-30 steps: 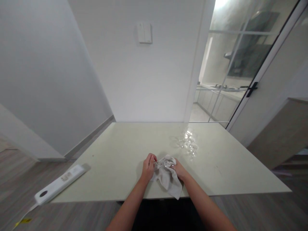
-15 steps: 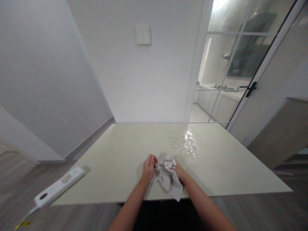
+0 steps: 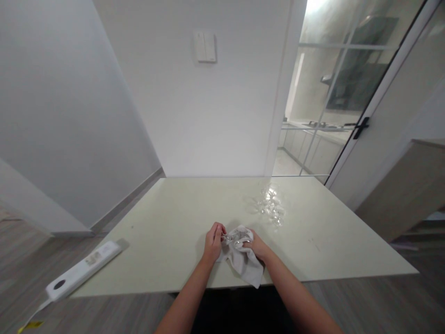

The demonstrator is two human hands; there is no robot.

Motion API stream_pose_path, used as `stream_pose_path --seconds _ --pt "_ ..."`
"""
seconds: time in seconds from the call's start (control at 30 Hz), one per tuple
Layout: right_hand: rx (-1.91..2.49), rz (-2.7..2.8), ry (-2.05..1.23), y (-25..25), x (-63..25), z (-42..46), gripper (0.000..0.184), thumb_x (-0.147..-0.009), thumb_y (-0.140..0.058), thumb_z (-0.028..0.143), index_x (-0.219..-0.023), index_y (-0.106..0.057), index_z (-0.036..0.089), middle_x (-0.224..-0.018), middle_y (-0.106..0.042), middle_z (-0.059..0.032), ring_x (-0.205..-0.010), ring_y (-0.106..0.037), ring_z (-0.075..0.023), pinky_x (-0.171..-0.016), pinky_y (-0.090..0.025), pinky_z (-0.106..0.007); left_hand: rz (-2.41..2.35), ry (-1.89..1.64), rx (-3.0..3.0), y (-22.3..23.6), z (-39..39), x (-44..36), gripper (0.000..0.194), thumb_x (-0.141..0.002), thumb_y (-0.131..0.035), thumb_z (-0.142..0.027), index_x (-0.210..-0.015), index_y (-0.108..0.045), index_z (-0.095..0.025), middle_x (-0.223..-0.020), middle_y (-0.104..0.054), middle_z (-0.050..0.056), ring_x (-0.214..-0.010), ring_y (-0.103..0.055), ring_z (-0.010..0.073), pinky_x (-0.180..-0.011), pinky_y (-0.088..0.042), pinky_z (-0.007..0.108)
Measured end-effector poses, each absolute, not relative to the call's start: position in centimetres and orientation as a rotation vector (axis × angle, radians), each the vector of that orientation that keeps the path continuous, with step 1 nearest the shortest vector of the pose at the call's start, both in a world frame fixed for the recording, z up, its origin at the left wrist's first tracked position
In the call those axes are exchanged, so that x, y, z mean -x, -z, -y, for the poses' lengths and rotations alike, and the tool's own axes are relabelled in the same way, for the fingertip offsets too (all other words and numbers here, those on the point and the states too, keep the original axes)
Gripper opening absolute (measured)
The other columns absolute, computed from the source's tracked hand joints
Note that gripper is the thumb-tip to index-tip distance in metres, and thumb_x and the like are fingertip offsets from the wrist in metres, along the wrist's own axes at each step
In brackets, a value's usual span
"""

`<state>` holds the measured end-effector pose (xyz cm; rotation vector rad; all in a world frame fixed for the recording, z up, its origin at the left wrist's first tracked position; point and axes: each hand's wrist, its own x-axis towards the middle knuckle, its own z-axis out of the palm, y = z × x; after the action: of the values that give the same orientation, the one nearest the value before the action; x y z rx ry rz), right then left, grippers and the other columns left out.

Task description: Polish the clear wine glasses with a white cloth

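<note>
My left hand (image 3: 213, 241) is closed on the stem end of a small clear wine glass (image 3: 228, 238), which lies tilted over the front part of the table. The glass bowl is partly wrapped in a light grey cloth (image 3: 245, 264). Gripping the cloth from the right, my right hand (image 3: 257, 246) presses its fingers at the bowl, and the fingertips are partly hidden by folds. A loose corner of the cloth hangs down toward the table's front edge.
Clear glassware (image 3: 271, 206) stands in a glinting group behind my right hand on the pale table (image 3: 167, 260). A white power strip (image 3: 83, 269) lies at the left edge, its cord running off. A wall closes off the back, with a glass-paned door (image 3: 361, 127) at right.
My right hand's fingers have shifted slightly on the cloth at the bowl, and the cloth's folds look a little different. The left hand keeps its hold. The whole view has moved slightly.
</note>
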<state>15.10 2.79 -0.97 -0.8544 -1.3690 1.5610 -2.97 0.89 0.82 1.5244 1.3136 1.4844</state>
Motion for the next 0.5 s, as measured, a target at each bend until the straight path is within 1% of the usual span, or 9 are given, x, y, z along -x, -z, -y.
stream_pose_path --seconds 0.07,0.17,0.33,0.43,0.5 --pt "0.840 1.383 -1.548 1.1 -15.1 -2.9 0.026 -0.057 -0.073 0.024 -0.082 -0.068 0.020 -0.076 -0.068 -0.0002 -0.072 -0.059 -0.0180 -0.070 -0.048 -0.028 -1.310 -1.480 -1.517 -0.8 -0.9 3.0 0.039 -0.092 -0.036 -0.050 -0.073 -0.053 -0.019 -0.066 -0.050 0.000 -0.059 -0.047 0.0128 -0.054 -0.040 0.023" --pt "0.831 1.413 -1.511 1.0 -15.0 -3.1 0.026 -0.060 -0.074 0.032 -0.081 -0.067 0.020 -0.077 -0.068 -0.0019 -0.073 -0.059 -0.0199 -0.073 -0.048 -0.031 -1.300 -1.473 -1.509 -0.5 -1.0 3.0 0.039 -0.092 -0.036 -0.049 -0.074 -0.053 -0.019 -0.068 -0.051 0.000 -0.060 -0.048 0.0128 -0.054 -0.040 0.023" --pt "0.984 1.367 -1.409 1.6 -15.2 -3.5 0.027 -0.058 -0.073 0.036 -0.078 -0.066 0.020 -0.082 -0.068 -0.0049 -0.083 -0.060 -0.0256 -0.085 -0.047 -0.040 -1.292 -1.477 -1.515 -0.3 -1.1 3.0 0.039 -0.093 -0.035 -0.048 -0.075 -0.053 -0.019 -0.066 -0.050 0.000 -0.058 -0.047 0.0122 -0.053 -0.039 0.023" --pt "1.094 1.309 -1.374 2.5 -15.5 -3.7 0.034 -0.056 -0.074 0.034 -0.085 -0.066 0.020 -0.090 -0.069 -0.0065 -0.091 -0.061 -0.0282 -0.093 -0.043 -0.044 -1.295 -1.466 -1.542 -0.4 -1.1 3.1 0.038 -0.093 -0.035 -0.047 -0.076 -0.053 -0.018 -0.067 -0.050 0.000 -0.059 -0.047 0.0120 -0.053 -0.038 0.023" --pt "1.124 1.272 -1.371 2.9 -15.6 -3.7 0.040 -0.054 -0.075 0.032 -0.091 -0.065 0.019 -0.095 -0.068 -0.0070 -0.096 -0.060 -0.0286 -0.097 -0.041 -0.045 -1.289 -1.456 -1.576 -0.4 -1.0 3.1 0.036 -0.094 -0.036 -0.045 -0.077 -0.053 -0.018 -0.069 -0.051 0.000 -0.061 -0.048 0.0121 -0.055 -0.038 0.023"
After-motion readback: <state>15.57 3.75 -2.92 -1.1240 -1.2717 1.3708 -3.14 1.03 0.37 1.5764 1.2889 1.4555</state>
